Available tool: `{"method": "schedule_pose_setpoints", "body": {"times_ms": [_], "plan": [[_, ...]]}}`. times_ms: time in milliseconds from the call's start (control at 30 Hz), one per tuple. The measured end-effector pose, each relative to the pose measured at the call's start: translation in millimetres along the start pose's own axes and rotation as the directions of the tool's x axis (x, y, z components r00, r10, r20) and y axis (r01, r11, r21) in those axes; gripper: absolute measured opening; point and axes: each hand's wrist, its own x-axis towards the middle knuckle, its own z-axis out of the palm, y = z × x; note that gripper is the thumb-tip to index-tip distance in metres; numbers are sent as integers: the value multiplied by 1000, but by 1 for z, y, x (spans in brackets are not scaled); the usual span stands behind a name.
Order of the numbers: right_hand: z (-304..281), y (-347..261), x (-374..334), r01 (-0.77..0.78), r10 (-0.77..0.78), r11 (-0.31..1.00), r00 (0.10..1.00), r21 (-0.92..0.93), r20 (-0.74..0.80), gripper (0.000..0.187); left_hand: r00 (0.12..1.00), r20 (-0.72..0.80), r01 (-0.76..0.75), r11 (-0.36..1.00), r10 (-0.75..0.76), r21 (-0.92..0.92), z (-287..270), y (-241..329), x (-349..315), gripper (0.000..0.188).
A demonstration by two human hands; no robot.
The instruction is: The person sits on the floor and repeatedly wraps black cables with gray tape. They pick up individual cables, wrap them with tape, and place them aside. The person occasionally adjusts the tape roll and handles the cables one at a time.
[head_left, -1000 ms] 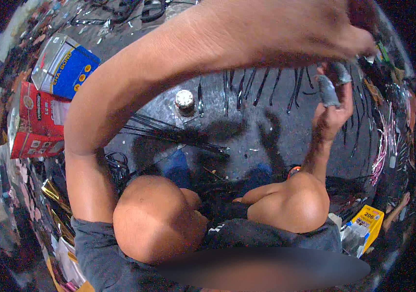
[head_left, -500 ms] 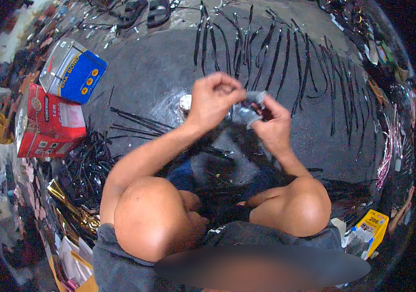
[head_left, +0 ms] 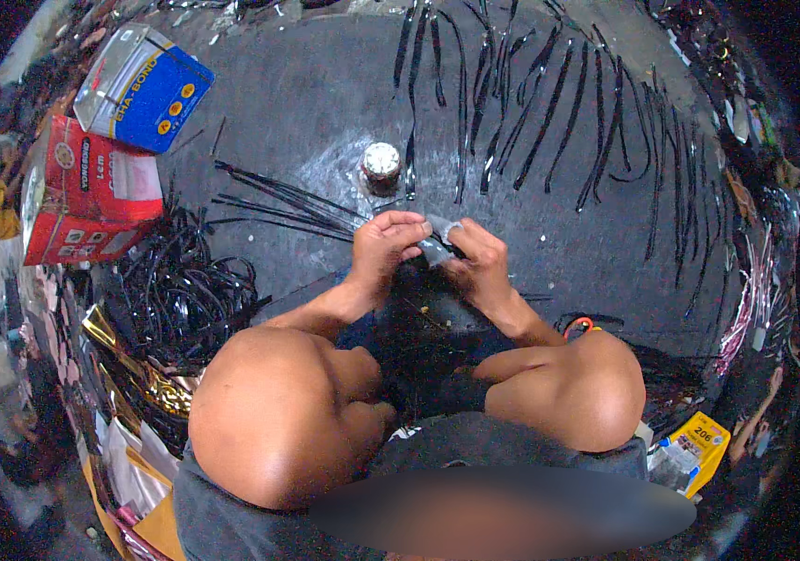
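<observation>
My left hand [head_left: 383,251] is closed in a pinch on the left edge of a small, translucent greyish plastic piece [head_left: 439,251]. On its other side my right hand [head_left: 480,266] is closed around the same piece. Something dark shows between the fingers, too small to make out. Just beyond my left hand stands a small round pot with a whitish, crusted top [head_left: 381,161]. A bundle of thin black strips [head_left: 292,201] lies on the dark floor mat, its right end reaching behind my left hand.
Several black strips [head_left: 542,136] lie spread across the far right. To the left sit a tangled strip pile [head_left: 185,290], a red box [head_left: 91,201] and a blue-and-white can [head_left: 152,98]. An orange handle [head_left: 581,326] shows beside my right knee, and a yellow box [head_left: 710,449] beyond it.
Both hands have come down nearer to me and closer together, still on the plastic piece. The round pot, partly covered before, now shows fully. The view has shifted slightly.
</observation>
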Motion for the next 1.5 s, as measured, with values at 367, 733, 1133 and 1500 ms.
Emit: {"method": "schedule_pose_setpoints", "body": {"times_ms": [367,733,1133,1500], "plan": [[9,3,11,71,-67,997,993,40,-95,30,999,11,42,976,-41,-212,-1,11,-6,18],[-2,-2,22,167,-169,986,978,-27,-123,19,965,37,-248,950,260,-191,-17,35,18,7],[-22,43,-67,-13,-9,994,980,109,197,26,834,-481,-375,918,272,-131,-282,109,82,15],[-2,67,-99,-289,238,956,869,55,434,36,-131,-243,138,260,961,956,-203,82,75,51]]}}
